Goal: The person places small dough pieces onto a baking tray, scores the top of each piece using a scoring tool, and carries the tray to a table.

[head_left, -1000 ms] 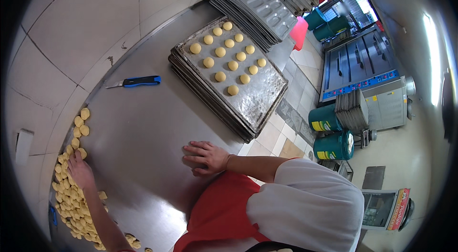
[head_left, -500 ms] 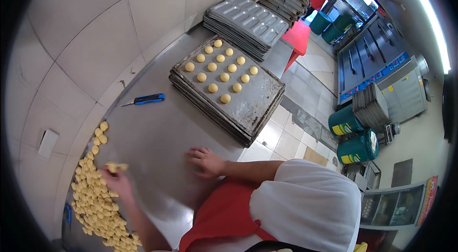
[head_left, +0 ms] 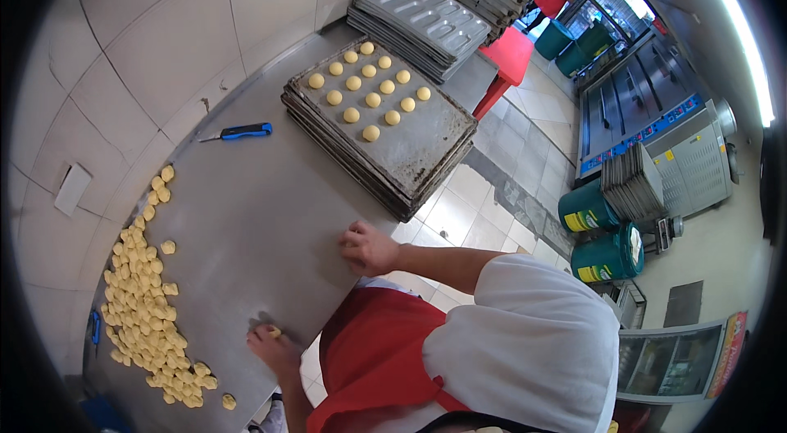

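Note:
My left hand (head_left: 270, 346) is low over the steel table near its front edge, with a small piece of yellow dough (head_left: 275, 332) at its fingertips. My right hand (head_left: 370, 249) rests on the table near its right edge, its fingers curled down. Whatever lies under that palm, if anything, is hidden. A heap of yellow dough pieces (head_left: 143, 310) spreads along the wall side on the left. A few pieces lie loose beside it. Smooth round dough balls (head_left: 373, 99) sit in rows on the top baking tray (head_left: 410, 156) of a dark, worn stack.
A blue-and-black utility knife (head_left: 244, 131) lies on the table by the tiled wall. Moulded metal pans (head_left: 418, 15) are stacked behind the trays, beside a red stool (head_left: 510, 54). An oven (head_left: 635, 105) and green bins (head_left: 602, 257) stand to the right. Another person (head_left: 551, 0) is at the far doorway.
My left hand has moved from the dough heap toward me with a dough piece. My right hand's fingers, spread before, are now curled. The view has shifted slightly.

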`<action>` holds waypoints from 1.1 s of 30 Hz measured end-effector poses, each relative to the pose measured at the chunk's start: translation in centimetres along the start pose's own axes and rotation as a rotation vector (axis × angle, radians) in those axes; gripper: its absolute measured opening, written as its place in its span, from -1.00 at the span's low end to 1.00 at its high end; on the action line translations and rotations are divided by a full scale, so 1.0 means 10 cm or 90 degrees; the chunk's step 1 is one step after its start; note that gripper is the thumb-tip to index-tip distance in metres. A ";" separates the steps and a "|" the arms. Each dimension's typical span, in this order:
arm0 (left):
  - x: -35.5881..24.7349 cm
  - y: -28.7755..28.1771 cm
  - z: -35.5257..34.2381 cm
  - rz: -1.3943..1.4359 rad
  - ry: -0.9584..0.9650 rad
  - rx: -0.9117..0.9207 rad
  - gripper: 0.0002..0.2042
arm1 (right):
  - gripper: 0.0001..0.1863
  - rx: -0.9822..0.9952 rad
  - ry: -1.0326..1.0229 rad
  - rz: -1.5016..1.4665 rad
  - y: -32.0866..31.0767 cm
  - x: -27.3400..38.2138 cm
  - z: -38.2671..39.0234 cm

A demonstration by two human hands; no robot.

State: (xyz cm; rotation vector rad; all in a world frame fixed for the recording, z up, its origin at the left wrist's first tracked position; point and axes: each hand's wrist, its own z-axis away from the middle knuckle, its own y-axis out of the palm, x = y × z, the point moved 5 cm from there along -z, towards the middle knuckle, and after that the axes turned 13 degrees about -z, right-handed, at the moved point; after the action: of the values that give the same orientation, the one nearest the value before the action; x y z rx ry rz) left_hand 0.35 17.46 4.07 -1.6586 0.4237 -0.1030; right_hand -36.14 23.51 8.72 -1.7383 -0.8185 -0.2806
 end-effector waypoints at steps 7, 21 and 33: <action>-0.60 0.17 -1.50 0.009 0.111 -0.012 -0.69 | -0.74 0.121 -0.043 0.053 0.93 0.00 -1.34; -0.49 0.23 -1.59 -0.006 0.139 -0.006 -0.71 | -0.80 0.128 -0.053 0.051 0.84 -0.25 -1.20; -0.15 0.15 -0.83 0.035 0.052 -0.055 -0.73 | -0.71 0.080 0.028 -0.013 0.80 -0.18 -0.56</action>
State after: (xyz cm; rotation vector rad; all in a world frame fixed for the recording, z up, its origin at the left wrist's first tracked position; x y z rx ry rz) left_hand -3.95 10.04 4.05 -1.7307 0.5416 -0.1126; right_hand -31.06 16.72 3.54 -1.6015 -0.8053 -0.2753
